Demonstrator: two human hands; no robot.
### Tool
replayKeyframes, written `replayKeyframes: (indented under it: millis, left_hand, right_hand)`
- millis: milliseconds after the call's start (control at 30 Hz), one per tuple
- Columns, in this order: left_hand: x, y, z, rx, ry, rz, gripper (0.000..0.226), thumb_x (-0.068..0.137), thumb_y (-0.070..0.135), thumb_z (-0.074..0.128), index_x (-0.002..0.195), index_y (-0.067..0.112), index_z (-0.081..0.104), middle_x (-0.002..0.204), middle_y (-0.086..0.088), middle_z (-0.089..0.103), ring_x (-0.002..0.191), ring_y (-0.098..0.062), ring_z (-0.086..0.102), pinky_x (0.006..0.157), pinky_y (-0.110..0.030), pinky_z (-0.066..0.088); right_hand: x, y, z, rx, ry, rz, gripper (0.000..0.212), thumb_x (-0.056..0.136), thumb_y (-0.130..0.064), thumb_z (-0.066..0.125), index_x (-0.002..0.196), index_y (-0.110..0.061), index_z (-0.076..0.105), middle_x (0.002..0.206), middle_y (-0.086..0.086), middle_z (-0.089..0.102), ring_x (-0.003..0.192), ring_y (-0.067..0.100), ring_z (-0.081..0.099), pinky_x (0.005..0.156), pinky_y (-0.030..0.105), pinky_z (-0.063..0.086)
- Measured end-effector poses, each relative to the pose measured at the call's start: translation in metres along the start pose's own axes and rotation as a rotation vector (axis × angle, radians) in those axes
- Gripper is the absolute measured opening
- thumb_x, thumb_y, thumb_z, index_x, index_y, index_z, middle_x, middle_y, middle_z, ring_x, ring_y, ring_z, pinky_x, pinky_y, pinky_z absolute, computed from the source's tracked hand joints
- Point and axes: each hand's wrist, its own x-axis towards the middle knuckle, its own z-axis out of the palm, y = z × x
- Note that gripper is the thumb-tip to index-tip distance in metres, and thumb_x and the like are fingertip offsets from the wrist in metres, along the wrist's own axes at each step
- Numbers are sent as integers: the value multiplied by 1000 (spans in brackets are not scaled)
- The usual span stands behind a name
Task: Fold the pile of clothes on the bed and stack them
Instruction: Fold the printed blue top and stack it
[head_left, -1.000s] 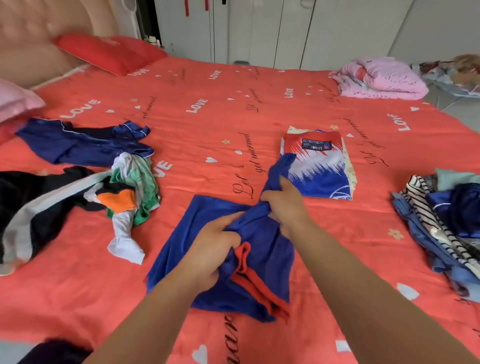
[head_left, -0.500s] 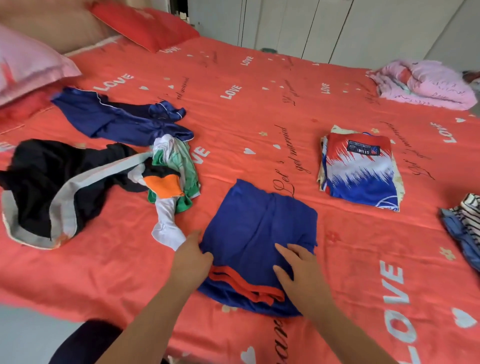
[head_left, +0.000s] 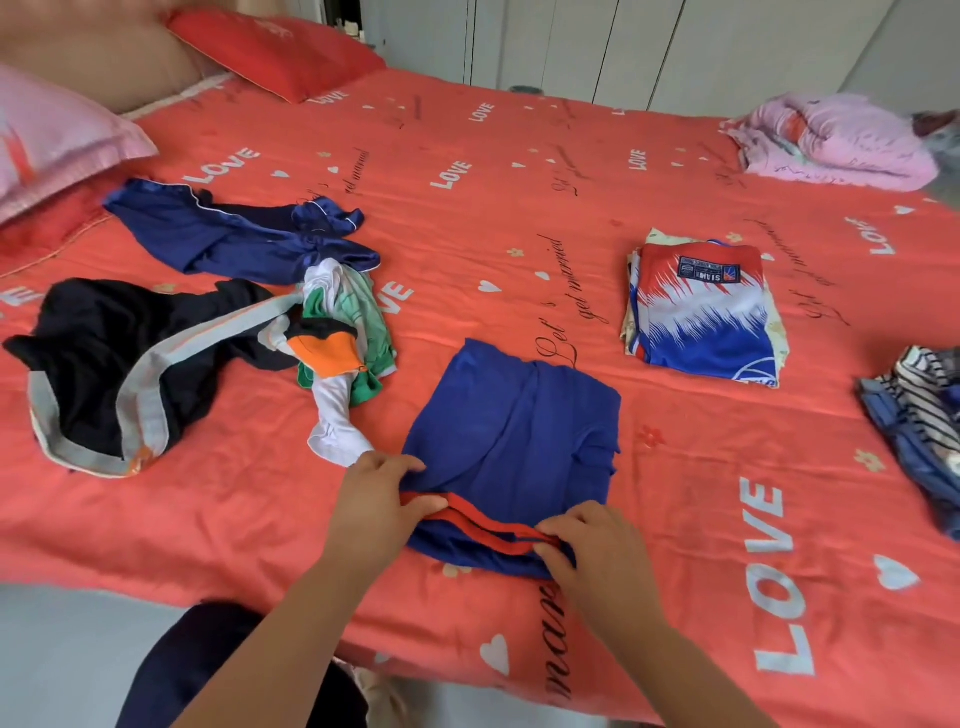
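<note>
From where I stand, bare sheet (head_left: 519, 208) runs wide across the middle and far half of the bed. Crumpled clothes (head_left: 343, 312) crowd the left, just beside the blue garment (head_left: 509, 431). The folded stack (head_left: 701, 322) sits near its far right, with a sheet strip between. A striped pile (head_left: 924, 405) blocks the right edge.

Both bare forearms reach forward, angling inward. The left hand (head_left: 376, 501) curls its fingers over the near corner of the blue garment (head_left: 511, 431), thumb pinching. The right hand (head_left: 597, 551), near it, pinches the same edge, knuckles up.
</note>
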Motion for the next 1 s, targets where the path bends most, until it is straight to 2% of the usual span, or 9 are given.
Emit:
replayKeyframes:
  millis: [167, 267, 333, 400, 467, 633, 800, 900, 1000]
  left_hand:
    - [6, 10, -13, -145, 162, -126, 5, 83, 9, 64, 82, 7, 68, 79, -2, 59, 76, -18, 52, 68, -21, 31]
    - [5, 13, -17, -462, 73, -359, 16, 83, 7, 63, 68, 12, 62, 65, -1, 57, 66, -19, 50, 67, -32, 42]
    - [1, 8, -14, -403, 14, -429, 12, 81, 7, 62, 69, 9, 62, 67, -5, 57, 70, -23, 51, 69, -35, 44]
    - [-4, 6, -13, -224, -5, -432, 9, 81, 8, 59, 79, 2, 64, 75, -9, 60, 77, -27, 53, 66, -31, 38]
    - [-6, 6, -12, -170, 36, -381, 12, 80, 5, 57, 89, 0, 63, 85, -10, 62, 86, -30, 57, 70, -30, 38]
    - [7, 21, -11, -64, 195, -32, 36, 79, 6, 50, 113, 1, 61, 116, -15, 59, 110, -31, 52, 94, -35, 38]
    - [45, 56, 13, 99, -60, 353, 47, 89, 15, 33, 132, 7, 49, 140, -10, 46, 131, -23, 40, 104, -13, 18]
    - [71, 56, 39, 242, -194, 369, 45, 98, 14, 32, 144, 15, 32, 153, -2, 25, 141, -14, 20, 113, -22, 14]
    - [98, 49, 50, 346, -198, 353, 45, 100, 18, 31, 144, 13, 30, 154, -6, 22, 142, -17, 17, 115, -25, 10]
  right_hand:
    - [5, -1, -29, 55, 92, -96, 22, 80, -34, 46, 79, -26, 67, 75, -11, 61, 71, 13, 55, 66, 27, 41]
    - [-1, 1, -46, 19, 146, -86, 19, 79, -31, 47, 73, -27, 65, 69, -12, 61, 68, 12, 53, 63, 28, 42]
    - [-6, 1, -47, -89, 9, -67, 11, 75, -28, 54, 72, -28, 65, 68, -9, 60, 67, 18, 58, 60, 33, 45]
    - [-9, 3, -40, -83, -217, 20, 8, 81, -30, 60, 82, -29, 67, 80, -8, 62, 81, 16, 57, 71, 32, 43]
    - [-10, 2, -38, 55, -310, 103, 11, 82, -37, 63, 86, -28, 68, 87, -9, 62, 86, 11, 54, 76, 27, 42]
    - [15, 6, -42, 41, -130, 145, 23, 91, -28, 53, 79, -13, 65, 80, 3, 62, 77, 19, 54, 70, 33, 40]
    - [63, 6, -34, 126, 25, 123, 26, 91, -8, 50, 109, -13, 66, 105, 7, 62, 99, 25, 55, 86, 28, 39]
    - [92, 10, -24, 95, 30, 149, 37, 90, -1, 45, 122, -13, 60, 120, 9, 56, 110, 26, 51, 92, 30, 40]
    - [123, 28, -21, 75, 43, 277, 36, 93, -8, 46, 128, -8, 53, 128, 15, 50, 117, 29, 47, 97, 29, 33]
